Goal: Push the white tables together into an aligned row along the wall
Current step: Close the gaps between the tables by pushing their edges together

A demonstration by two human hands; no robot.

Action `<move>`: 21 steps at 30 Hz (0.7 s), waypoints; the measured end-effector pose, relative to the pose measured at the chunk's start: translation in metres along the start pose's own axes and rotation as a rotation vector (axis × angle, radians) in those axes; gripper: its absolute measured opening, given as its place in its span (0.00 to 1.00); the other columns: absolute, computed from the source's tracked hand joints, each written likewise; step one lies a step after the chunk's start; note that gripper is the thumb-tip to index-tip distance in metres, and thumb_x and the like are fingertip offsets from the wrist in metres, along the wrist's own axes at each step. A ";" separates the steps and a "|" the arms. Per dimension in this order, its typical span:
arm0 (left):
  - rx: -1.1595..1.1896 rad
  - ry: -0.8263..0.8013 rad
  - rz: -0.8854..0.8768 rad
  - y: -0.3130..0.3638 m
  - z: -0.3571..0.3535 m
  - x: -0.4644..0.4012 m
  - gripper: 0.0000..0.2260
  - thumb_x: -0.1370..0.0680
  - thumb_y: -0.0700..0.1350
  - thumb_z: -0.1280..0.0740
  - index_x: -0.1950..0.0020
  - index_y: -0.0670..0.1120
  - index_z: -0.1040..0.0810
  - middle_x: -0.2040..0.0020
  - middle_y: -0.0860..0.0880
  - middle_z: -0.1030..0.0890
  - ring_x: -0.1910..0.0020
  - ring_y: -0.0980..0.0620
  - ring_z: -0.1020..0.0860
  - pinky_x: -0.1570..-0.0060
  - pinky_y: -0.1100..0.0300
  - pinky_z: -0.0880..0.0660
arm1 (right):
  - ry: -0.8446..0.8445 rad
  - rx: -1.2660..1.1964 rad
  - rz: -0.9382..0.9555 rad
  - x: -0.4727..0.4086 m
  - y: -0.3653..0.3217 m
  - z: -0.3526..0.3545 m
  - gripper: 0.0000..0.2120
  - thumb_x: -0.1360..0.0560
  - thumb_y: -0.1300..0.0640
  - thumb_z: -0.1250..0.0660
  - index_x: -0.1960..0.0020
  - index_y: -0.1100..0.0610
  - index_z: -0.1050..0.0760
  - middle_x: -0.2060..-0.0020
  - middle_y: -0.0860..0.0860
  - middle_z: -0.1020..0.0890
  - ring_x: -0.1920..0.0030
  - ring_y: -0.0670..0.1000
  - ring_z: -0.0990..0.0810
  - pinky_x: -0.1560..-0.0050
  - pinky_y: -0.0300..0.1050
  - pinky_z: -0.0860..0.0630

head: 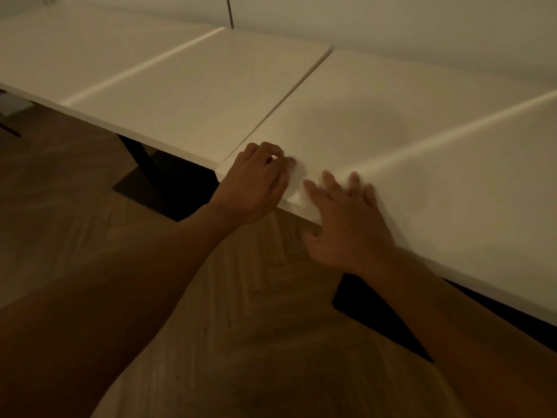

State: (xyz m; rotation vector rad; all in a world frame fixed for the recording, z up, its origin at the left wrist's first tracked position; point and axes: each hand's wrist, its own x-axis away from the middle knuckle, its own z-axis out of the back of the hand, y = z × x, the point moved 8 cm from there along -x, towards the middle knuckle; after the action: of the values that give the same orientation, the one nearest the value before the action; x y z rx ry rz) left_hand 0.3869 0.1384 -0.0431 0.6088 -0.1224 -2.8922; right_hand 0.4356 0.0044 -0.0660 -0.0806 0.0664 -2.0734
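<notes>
Several white tables stand in a row along the wall. A narrow dark gap separates the left-middle table (196, 95) from the table under my hands (361, 116), whose front corner sticks out slightly. A table further right (467, 200) meets it along a bright seam. My left hand (256, 182) grips the front edge near that corner, fingers bent over the top. My right hand (346, 218), blurred, rests on the top with fingers spread straight and the thumb below the edge.
Another white table (45, 55) continues the row at far left. Dark table bases (150, 182) (376, 312) stand on the wooden herringbone floor (241, 312). A thin vertical line (230, 10) runs up the pale wall behind. A dark leg (9, 128) shows at the left edge.
</notes>
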 end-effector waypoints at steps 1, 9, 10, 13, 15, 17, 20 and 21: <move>0.014 0.034 -0.033 -0.002 0.002 -0.003 0.20 0.17 0.49 0.47 0.36 0.41 0.21 0.42 0.41 0.22 0.49 0.43 0.25 0.47 0.44 0.29 | -0.009 0.024 0.005 -0.013 -0.011 -0.003 0.42 0.26 0.43 0.38 0.20 0.51 0.56 0.20 0.56 0.52 0.22 0.65 0.56 0.25 0.68 0.54; 0.037 0.326 -0.074 -0.020 -0.003 -0.002 0.18 0.22 0.49 0.41 0.41 0.45 0.16 0.43 0.47 0.15 0.51 0.45 0.17 0.53 0.50 0.22 | 0.146 0.191 -0.096 -0.065 -0.042 -0.004 0.34 0.20 0.44 0.41 0.20 0.57 0.49 0.22 0.60 0.45 0.23 0.63 0.47 0.28 0.68 0.44; 0.045 0.327 -0.072 -0.020 -0.003 -0.003 0.18 0.22 0.49 0.41 0.41 0.46 0.16 0.42 0.47 0.15 0.51 0.46 0.16 0.54 0.51 0.21 | 0.150 0.194 -0.092 -0.066 -0.042 -0.004 0.35 0.20 0.44 0.42 0.20 0.57 0.50 0.22 0.60 0.45 0.23 0.63 0.47 0.28 0.68 0.43; 0.053 0.311 -0.056 -0.019 -0.002 -0.003 0.18 0.23 0.50 0.41 0.41 0.47 0.15 0.42 0.48 0.15 0.54 0.47 0.15 0.57 0.53 0.21 | 0.134 0.203 -0.094 -0.065 -0.040 -0.003 0.35 0.19 0.41 0.45 0.20 0.57 0.52 0.21 0.60 0.46 0.22 0.63 0.47 0.28 0.68 0.42; 0.048 0.304 -0.052 -0.018 0.000 -0.003 0.19 0.23 0.50 0.42 0.42 0.47 0.15 0.42 0.48 0.15 0.54 0.48 0.15 0.57 0.53 0.21 | 0.109 0.214 -0.094 -0.065 -0.041 -0.003 0.36 0.19 0.39 0.46 0.20 0.57 0.54 0.21 0.60 0.48 0.22 0.64 0.48 0.28 0.68 0.43; 0.050 0.306 -0.050 -0.017 0.001 -0.003 0.18 0.23 0.50 0.41 0.42 0.47 0.15 0.43 0.49 0.15 0.55 0.48 0.16 0.57 0.55 0.22 | 0.092 0.222 -0.091 -0.064 -0.040 -0.004 0.37 0.20 0.38 0.47 0.20 0.56 0.55 0.21 0.60 0.49 0.22 0.64 0.49 0.27 0.67 0.43; 0.060 0.309 -0.053 -0.016 0.002 -0.003 0.17 0.23 0.49 0.41 0.43 0.47 0.15 0.44 0.48 0.15 0.56 0.49 0.16 0.59 0.56 0.23 | 0.095 0.211 -0.086 -0.064 -0.039 -0.003 0.38 0.22 0.39 0.44 0.20 0.55 0.55 0.21 0.59 0.48 0.22 0.63 0.48 0.27 0.66 0.42; 0.064 0.307 -0.057 -0.017 0.003 -0.004 0.17 0.23 0.49 0.40 0.43 0.47 0.15 0.45 0.48 0.15 0.57 0.49 0.16 0.59 0.56 0.23 | 0.090 0.205 -0.089 -0.064 -0.039 -0.003 0.39 0.22 0.40 0.43 0.20 0.55 0.54 0.21 0.59 0.47 0.22 0.63 0.47 0.27 0.66 0.42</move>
State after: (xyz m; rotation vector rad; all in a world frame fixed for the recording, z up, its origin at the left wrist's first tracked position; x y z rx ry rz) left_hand 0.3865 0.1556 -0.0412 1.0736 -0.1565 -2.8146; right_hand 0.4319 0.0790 -0.0678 0.1382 -0.0965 -2.1602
